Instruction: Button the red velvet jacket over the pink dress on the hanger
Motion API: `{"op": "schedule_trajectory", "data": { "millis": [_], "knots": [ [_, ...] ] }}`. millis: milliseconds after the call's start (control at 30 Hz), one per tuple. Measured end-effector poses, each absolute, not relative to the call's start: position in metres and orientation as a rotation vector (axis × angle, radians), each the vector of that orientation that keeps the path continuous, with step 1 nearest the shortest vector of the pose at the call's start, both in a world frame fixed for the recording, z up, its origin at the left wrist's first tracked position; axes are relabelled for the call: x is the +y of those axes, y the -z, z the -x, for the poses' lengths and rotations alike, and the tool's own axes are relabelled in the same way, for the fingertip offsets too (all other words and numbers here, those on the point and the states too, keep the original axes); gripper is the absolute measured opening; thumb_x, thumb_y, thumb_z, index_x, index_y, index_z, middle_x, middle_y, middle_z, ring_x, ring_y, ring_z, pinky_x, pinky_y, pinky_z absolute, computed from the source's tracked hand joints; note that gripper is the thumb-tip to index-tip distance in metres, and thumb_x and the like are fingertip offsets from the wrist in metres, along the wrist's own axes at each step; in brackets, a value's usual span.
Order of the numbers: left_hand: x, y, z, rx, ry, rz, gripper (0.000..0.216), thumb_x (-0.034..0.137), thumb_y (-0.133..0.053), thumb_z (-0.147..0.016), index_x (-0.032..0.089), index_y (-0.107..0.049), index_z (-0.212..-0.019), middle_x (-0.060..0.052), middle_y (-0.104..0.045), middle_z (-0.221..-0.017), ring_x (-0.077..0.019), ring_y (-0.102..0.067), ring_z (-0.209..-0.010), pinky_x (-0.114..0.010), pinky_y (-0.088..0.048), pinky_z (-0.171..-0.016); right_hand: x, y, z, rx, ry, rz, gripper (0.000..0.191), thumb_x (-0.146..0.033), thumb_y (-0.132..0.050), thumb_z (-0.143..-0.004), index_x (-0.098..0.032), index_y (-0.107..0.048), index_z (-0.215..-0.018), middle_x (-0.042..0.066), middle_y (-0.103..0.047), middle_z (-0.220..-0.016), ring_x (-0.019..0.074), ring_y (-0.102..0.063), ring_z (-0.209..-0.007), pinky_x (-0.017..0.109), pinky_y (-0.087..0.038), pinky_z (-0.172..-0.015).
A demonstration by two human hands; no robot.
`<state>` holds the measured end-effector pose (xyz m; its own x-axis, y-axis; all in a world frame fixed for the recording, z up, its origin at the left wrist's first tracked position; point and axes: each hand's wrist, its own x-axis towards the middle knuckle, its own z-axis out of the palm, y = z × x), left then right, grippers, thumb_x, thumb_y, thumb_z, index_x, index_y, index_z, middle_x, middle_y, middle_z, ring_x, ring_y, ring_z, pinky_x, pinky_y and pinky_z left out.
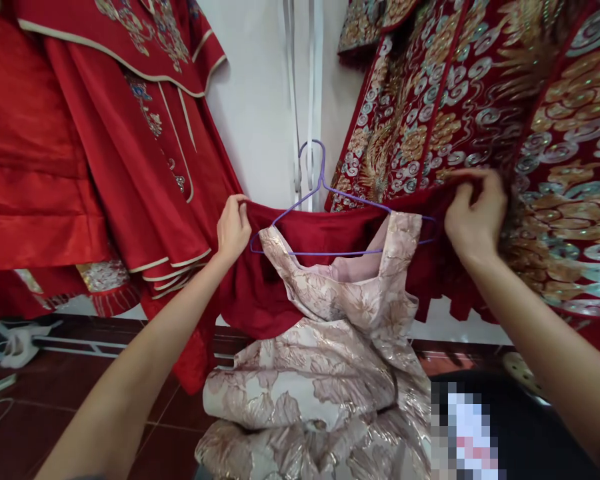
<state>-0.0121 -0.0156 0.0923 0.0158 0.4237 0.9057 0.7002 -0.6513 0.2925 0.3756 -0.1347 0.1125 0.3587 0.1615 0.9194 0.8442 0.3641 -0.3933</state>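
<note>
Both hands hold a dark red cloth [330,233] stretched level between them: the left hand [233,230] pinches its left edge, the right hand [473,217] clenches its right edge. A purple hanger [325,193] carrying a pink brocade dress [345,320] hangs just in front, midway. Embroidered red robes [480,100] crowd the right.

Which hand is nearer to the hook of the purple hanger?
Left. The left hand grips the dark red cloth just left of the hanger; the right hand holds the cloth farther out, past the hanger's right end.
</note>
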Motion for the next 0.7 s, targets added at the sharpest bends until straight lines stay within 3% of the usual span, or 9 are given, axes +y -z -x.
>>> {"op": "schedule_trajectory", "data": {
  "millis": [133,233,333,433,533,700],
  "knots": [
    [-0.040,-0.092,-0.005,-1.197,1.793,1.907,0.033,0.035,-0.029,-0.097,0.019,-0.044,-0.122,-0.011,-0.056,-0.121,-0.0204,-0.056,-0.113,-0.031,-0.040,-0.098,-0.170,-0.142,-0.344,-1.144,0.852,1.001,0.032,-0.009,-0.034,-0.088,-0.011,-0.057,-0.109,0.012,-0.059,-0.109,0.0173,-0.055,-0.105,0.031,-0.041,-0.095],
    [-0.040,-0.079,-0.004,-1.403,1.430,2.240,0.047,0.046,-0.044,-0.090,0.017,-0.042,-0.127,-0.012,-0.062,-0.110,-0.0253,-0.063,-0.100,-0.035,-0.044,-0.090,-0.195,-0.139,-0.335,-1.338,0.896,1.179,0.029,-0.016,-0.036,-0.091,-0.016,-0.059,-0.109,0.009,-0.062,-0.107,0.0193,-0.058,-0.103,0.032,-0.042,-0.093],
    [-0.031,-0.065,0.001,-1.642,1.026,2.411,0.071,0.059,-0.055,-0.079,0.017,-0.039,-0.134,-0.012,-0.067,-0.100,-0.0295,-0.065,-0.095,-0.037,-0.047,-0.084,-0.208,-0.120,-0.335,-1.489,0.824,1.513,0.027,-0.027,-0.044,-0.089,-0.019,-0.055,-0.112,0.008,-0.067,-0.089,0.0237,-0.064,-0.079,0.035,-0.048,-0.076],
    [-0.023,-0.062,0.002,-1.711,1.009,2.429,0.068,0.064,-0.050,-0.080,0.020,-0.044,-0.132,-0.010,-0.068,-0.108,-0.0269,-0.064,-0.103,-0.033,-0.047,-0.086,-0.208,-0.100,-0.337,-1.555,0.720,1.841,0.033,-0.035,-0.042,-0.089,-0.017,-0.049,-0.115,0.010,-0.067,-0.079,0.0283,-0.065,-0.065,0.036,-0.046,-0.063],
    [-0.026,-0.071,0.003,-1.721,0.950,2.414,0.061,0.064,-0.046,-0.081,0.020,-0.052,-0.123,-0.011,-0.067,-0.113,-0.0263,-0.063,-0.105,-0.032,-0.047,-0.086,-0.200,-0.091,-0.342,-1.538,0.605,2.136,0.040,-0.042,-0.030,-0.093,-0.013,-0.048,-0.114,0.017,-0.068,-0.081,0.0335,-0.067,-0.071,0.038,-0.045,-0.063],
    [-0.060,-0.087,0.004,-1.755,0.633,2.163,0.070,0.072,-0.038,-0.079,0.017,-0.057,-0.118,-0.016,-0.069,-0.099,-0.0343,-0.065,-0.096,-0.040,-0.049,-0.080,-0.182,-0.088,-0.347,-1.523,0.376,2.374,0.048,-0.042,-0.020,-0.095,-0.007,-0.049,-0.111,0.027,-0.066,-0.088,0.0380,-0.067,-0.086,0.040,-0.044,-0.070]
  ]
}}
